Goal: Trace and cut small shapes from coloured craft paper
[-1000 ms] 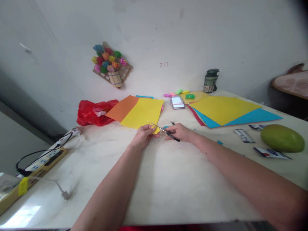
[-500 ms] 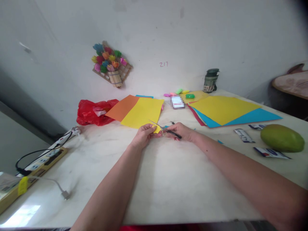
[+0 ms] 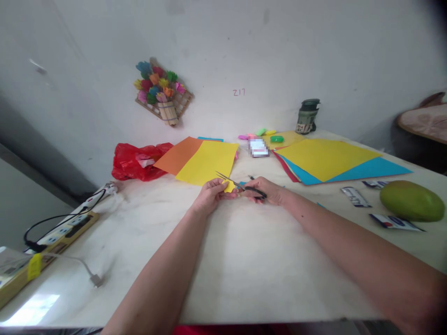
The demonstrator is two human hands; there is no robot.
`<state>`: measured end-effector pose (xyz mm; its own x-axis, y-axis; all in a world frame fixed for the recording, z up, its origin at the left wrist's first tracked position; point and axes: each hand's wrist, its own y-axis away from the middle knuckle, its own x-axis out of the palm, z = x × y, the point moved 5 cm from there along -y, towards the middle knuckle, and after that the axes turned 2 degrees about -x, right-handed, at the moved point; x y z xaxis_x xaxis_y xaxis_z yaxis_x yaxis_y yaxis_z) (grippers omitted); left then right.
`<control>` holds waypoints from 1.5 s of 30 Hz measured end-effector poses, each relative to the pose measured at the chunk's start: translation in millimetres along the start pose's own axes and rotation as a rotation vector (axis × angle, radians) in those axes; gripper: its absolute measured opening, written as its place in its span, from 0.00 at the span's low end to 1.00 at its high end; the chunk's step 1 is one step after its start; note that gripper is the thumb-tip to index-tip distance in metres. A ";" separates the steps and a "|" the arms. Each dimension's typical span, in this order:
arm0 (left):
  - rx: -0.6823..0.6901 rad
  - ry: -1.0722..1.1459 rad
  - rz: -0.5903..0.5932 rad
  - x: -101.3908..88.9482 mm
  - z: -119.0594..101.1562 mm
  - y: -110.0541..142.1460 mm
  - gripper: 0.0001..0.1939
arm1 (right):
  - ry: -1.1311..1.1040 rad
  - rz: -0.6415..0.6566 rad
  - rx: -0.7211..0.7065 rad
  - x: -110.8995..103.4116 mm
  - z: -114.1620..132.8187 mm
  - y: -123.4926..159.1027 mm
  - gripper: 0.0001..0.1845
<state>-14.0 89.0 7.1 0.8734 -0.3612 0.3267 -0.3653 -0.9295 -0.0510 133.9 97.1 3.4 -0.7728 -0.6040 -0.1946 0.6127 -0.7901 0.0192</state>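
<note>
Between the thumb and fingers of my left hand [image 3: 212,194] is a small piece of yellow paper [image 3: 229,187]. My right hand [image 3: 264,190] grips a pair of scissors [image 3: 256,191] by its black handles. The blades point left and stand slightly apart, just above the yellow piece. Small blue paper scraps [image 3: 241,184] lie on the table by my right fingers. Behind my hands a large yellow sheet [image 3: 209,160] overlaps an orange sheet [image 3: 181,156].
A red plastic bag [image 3: 131,160] lies at the back left and a power strip [image 3: 66,232] along the left edge. To the right are stacked coloured sheets [image 3: 324,158], a green mango [image 3: 412,201] and small packets [image 3: 356,197]. A phone [image 3: 258,147] and bottle [image 3: 307,117] stand farther back.
The scissors' blades have parted a little, and their handles have spread and turned in my right hand. My left hand keeps its hold on the yellow piece.
</note>
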 end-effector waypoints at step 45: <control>0.003 -0.002 0.008 0.2 1.1 -0.6 0.10 | 0.031 0.003 0.015 0.5 1.9 0.5 0.20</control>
<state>-13.2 89.4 6.2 0.8712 -0.3683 0.3246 -0.3711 -0.9269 -0.0558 133.5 96.2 5.2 -0.7655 -0.6028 -0.2249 0.6121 -0.7901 0.0342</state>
